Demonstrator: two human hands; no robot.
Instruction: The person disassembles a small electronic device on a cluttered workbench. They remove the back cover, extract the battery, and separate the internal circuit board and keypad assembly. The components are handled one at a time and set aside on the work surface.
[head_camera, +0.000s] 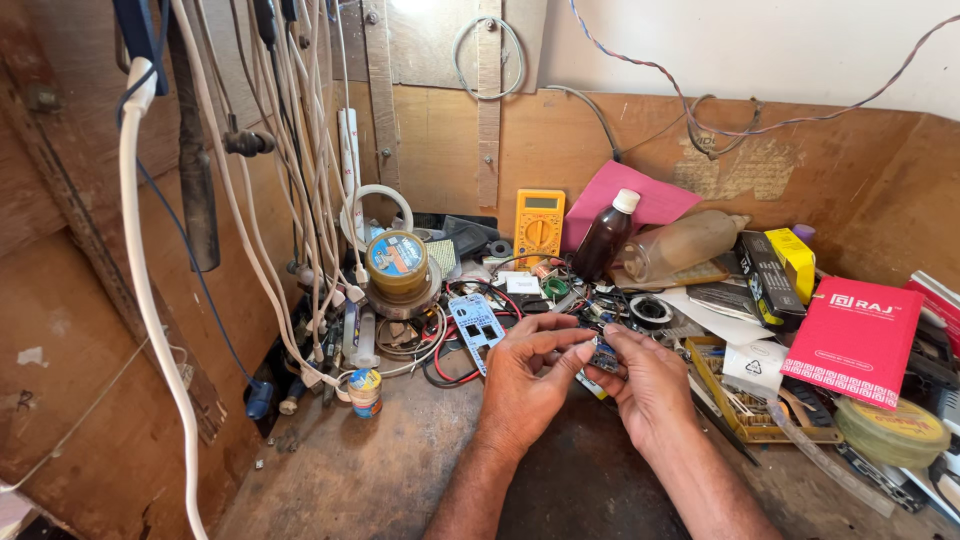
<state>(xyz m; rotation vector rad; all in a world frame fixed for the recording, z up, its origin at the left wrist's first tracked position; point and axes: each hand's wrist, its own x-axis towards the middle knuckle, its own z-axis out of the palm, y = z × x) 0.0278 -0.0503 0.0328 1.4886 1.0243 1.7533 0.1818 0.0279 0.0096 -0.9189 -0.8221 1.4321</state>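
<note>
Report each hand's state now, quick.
Left hand: closed, fingers pinching the small blue circuit board.
Right hand: closed on the same small blue circuit board from the other side.

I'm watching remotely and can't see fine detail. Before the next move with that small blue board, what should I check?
1. Small blue board held by both hands: ok, left hand and right hand pinch it between them.
2. Fingers off the board's contacts: cannot tell, too small.
3. Board raised above the bench: ok.
4. Red and black wires apart from the hands: ok, they lie to the left.
5. Brown bottle upright and capped: ok.
</note>
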